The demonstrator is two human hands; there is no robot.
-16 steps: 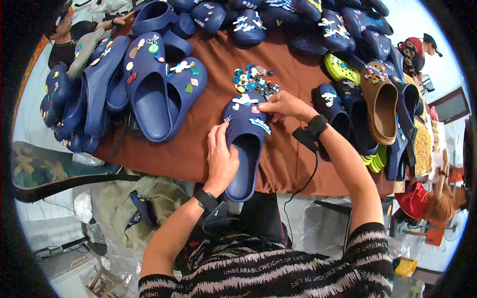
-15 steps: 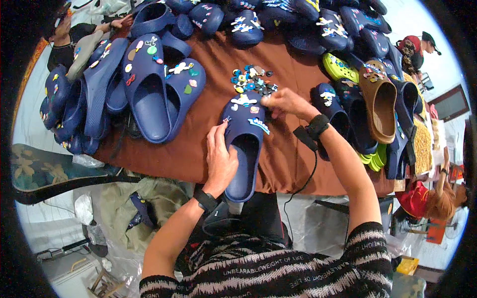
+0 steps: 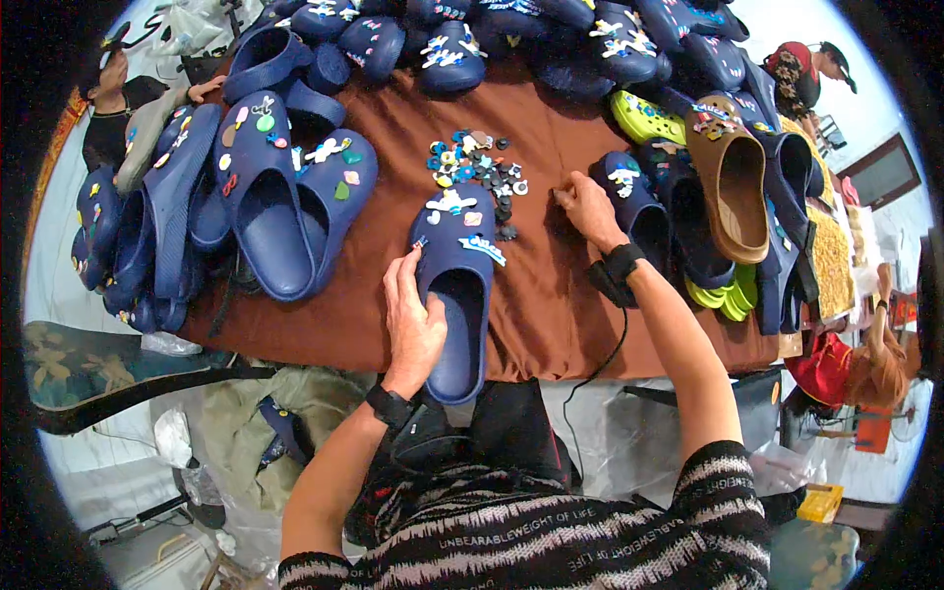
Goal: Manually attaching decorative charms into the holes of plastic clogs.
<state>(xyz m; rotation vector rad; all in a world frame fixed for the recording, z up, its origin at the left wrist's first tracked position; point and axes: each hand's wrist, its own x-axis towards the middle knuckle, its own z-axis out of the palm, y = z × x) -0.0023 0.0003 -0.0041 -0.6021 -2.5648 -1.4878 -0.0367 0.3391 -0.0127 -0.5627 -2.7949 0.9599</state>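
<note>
The left hand lies flat, fingers spread, on a navy clog at the desk's near edge. The right hand, fingers curled narrow, touches the brown cloth right of the charm pile.

The right hand has left the toe of the navy clog and now rests on the brown cloth beside the clog, right of the pile of charms, fingers curled
</note>
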